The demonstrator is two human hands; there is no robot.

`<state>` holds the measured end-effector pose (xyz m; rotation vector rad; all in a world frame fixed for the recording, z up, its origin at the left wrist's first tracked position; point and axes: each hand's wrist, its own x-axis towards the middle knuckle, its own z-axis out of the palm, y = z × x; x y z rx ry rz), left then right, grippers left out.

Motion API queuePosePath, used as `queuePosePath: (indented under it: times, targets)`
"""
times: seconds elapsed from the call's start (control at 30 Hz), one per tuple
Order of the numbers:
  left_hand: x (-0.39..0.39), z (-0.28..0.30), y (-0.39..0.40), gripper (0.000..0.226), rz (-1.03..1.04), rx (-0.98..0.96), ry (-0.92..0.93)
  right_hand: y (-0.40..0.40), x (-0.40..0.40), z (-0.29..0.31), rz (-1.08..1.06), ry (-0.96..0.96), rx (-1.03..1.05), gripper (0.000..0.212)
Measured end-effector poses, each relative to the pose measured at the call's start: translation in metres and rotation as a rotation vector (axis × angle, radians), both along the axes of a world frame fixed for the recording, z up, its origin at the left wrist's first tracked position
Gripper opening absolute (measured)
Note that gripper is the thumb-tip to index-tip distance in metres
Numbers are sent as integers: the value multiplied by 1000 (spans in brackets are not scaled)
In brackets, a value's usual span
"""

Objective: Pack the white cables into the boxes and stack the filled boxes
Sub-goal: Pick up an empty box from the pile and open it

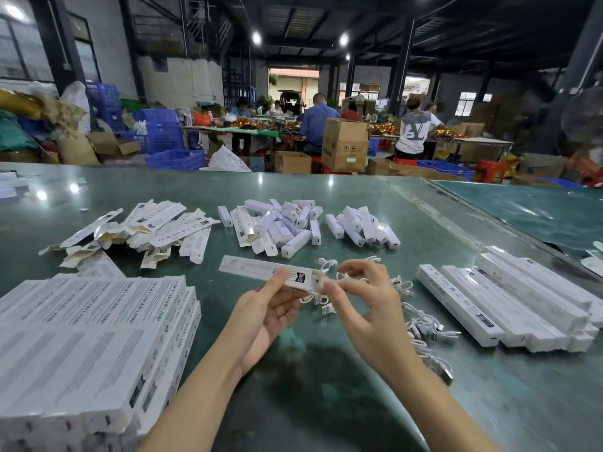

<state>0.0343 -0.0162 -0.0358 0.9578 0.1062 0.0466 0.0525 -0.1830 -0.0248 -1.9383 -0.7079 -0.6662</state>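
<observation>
At the centre of the frame, the left hand (261,308) is gripping a long white box (264,272) above the green worktop (326,402). The right hand (365,298) is pinching a white cable (329,282) at the box's open end. Filled boxes (91,337) are lying stacked at lower left.

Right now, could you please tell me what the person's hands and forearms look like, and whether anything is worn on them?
Both forearms are bare, with no sleeves in view. The left hand and right hand show no gloves, rings, watch or wristbands. Nails are short and unpainted.
</observation>
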Motion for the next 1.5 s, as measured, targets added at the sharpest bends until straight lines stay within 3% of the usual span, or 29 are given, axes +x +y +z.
queuePosePath:
  times: [0.17,0.3,0.37,0.43,0.5,0.57,0.67,0.73,0.8,0.93,1.0,1.1,1.3,1.5]
  targets:
    - [-5,1,-8,32,-76,98,-26,4,-3,-7,2,68,-351,59]
    - [-6,2,-7,29,-77,100,-31,4,-7,-3,50,122,-392,60]
    - [-5,3,-8,28,-38,73,-19,4,-7,5,92,137,-184,48]
    - [-2,4,-6,26,48,-10,23,-4,0,13,54,137,155,26]
    - [-1,4,0,23,110,-106,45,-16,8,16,-41,162,288,10]
    - [-1,4,6,28,137,-174,49,-22,16,11,-116,194,113,14]
    - [-1,6,8,37,137,-230,64,-11,25,-7,-131,189,-392,24]
    - [-1,6,7,38,124,-265,73,-2,27,-19,-160,165,-620,35]
    - [-1,6,8,39,107,-305,73,3,26,-24,-221,143,-724,39]
    - [-2,6,8,34,26,-392,56,1,26,-23,-298,76,-758,21]
    - [-4,6,10,34,-32,-412,24,1,25,-22,-249,38,-684,16]
    - [-7,6,13,36,-92,-418,-42,8,15,-14,-89,-40,-402,8]
    - [-7,8,10,43,-132,-330,-44,27,-7,-4,289,197,-14,6]
    - [-7,11,5,38,-134,-311,15,28,-6,-7,191,352,123,22]
